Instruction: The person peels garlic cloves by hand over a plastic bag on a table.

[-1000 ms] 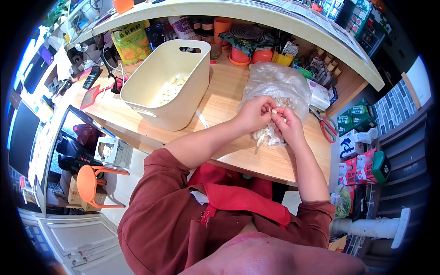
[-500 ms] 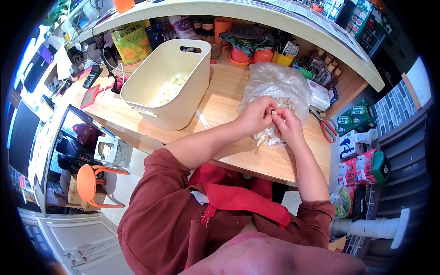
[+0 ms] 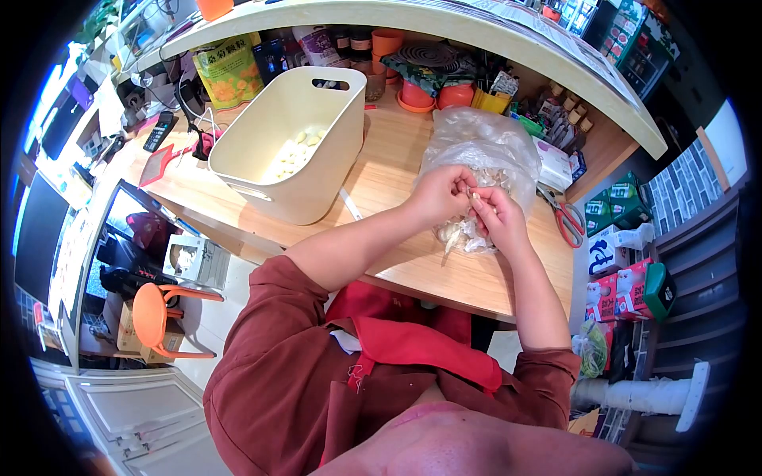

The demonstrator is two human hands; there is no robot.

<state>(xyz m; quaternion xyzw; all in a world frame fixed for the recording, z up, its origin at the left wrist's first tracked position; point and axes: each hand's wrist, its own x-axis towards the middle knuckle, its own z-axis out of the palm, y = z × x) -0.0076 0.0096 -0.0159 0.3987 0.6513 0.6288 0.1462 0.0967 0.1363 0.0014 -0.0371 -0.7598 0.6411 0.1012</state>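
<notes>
Over a clear plastic bag (image 3: 484, 131), my left hand (image 3: 441, 195) and my right hand (image 3: 502, 217) meet at the fingertips. Both are pinched on a small pale piece that looks like a garlic clove (image 3: 474, 194), mostly covered by the fingers. Whitish cloves and papery skins (image 3: 496, 176) show in the bag, and its crumpled opening lies under my hands. To the left stands a cream plastic bin (image 3: 262, 186) with handle holes. Several peeled pale cloves (image 3: 300, 149) lie on its bottom.
Red-handled scissors (image 3: 568, 225) lie right of the bag on the wooden table (image 3: 389, 170). Orange pots (image 3: 414, 97), pouches and jars stand along the back under a raised counter (image 3: 381, 14). A red-framed item (image 3: 156, 165) and a black handset (image 3: 159, 132) lie at left.
My fingers have shifted slightly around the small clove, and my right hand has turned a little. The bin, bag and scissors stay in place.
</notes>
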